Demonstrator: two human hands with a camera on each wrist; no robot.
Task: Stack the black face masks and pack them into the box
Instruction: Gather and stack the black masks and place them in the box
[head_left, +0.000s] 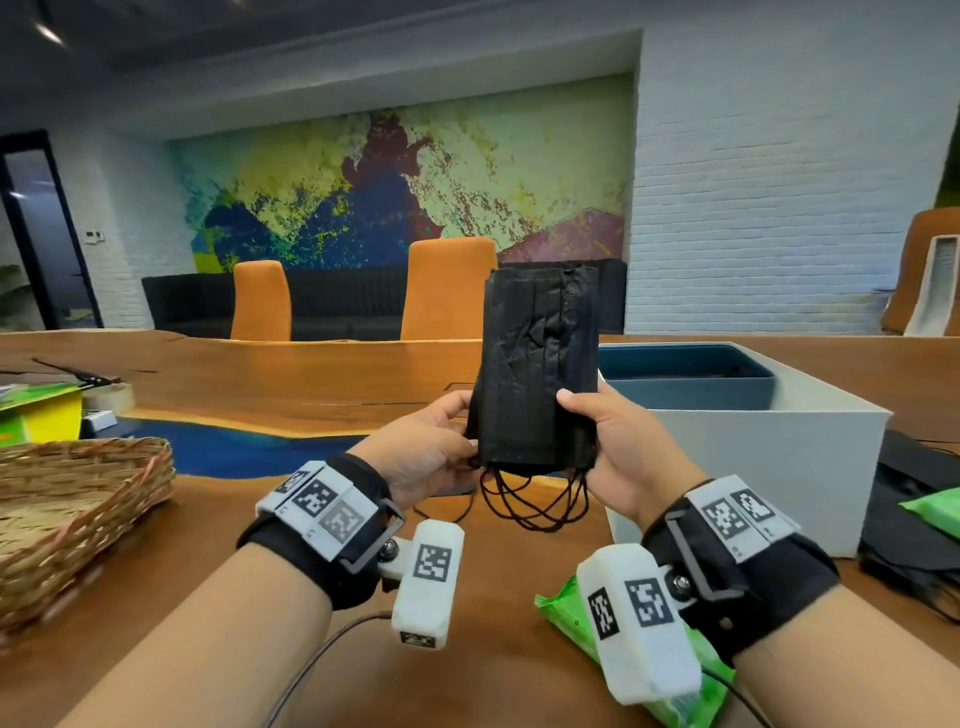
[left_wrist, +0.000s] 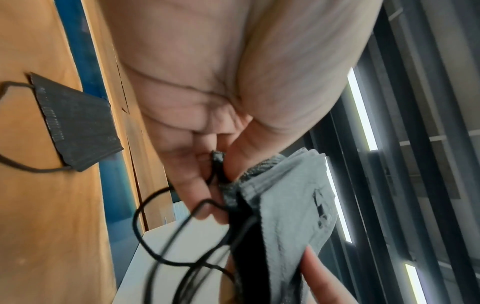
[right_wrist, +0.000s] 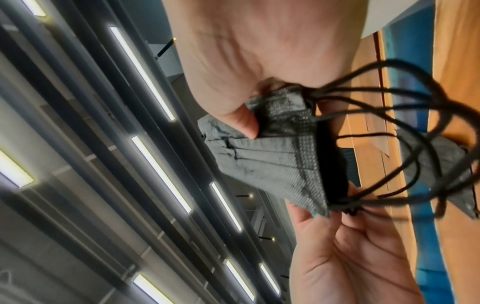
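Note:
A stack of black face masks (head_left: 537, 369) stands upright in the air above the table, ear loops (head_left: 535, 501) dangling below it. My left hand (head_left: 431, 441) pinches the stack's lower left edge, thumb in front. My right hand (head_left: 613, 441) grips its lower right edge, thumb across the front. The left wrist view shows my left hand (left_wrist: 207, 156) pinching the stack (left_wrist: 285, 205), and the right wrist view shows my right hand's thumb (right_wrist: 241, 121) on the stack (right_wrist: 272, 164). One more black mask (left_wrist: 78, 123) lies flat on the table. The white box (head_left: 753, 447) stands just right of the stack.
Inside the white box sits a dark blue tray (head_left: 685, 379). A wicker basket (head_left: 78, 499) is at the left. A green packet (head_left: 623, 639) lies under my right wrist, another green packet (head_left: 935, 512) and dark cloth (head_left: 914, 530) lie at the far right. Orange chairs (head_left: 447, 286) stand behind the table.

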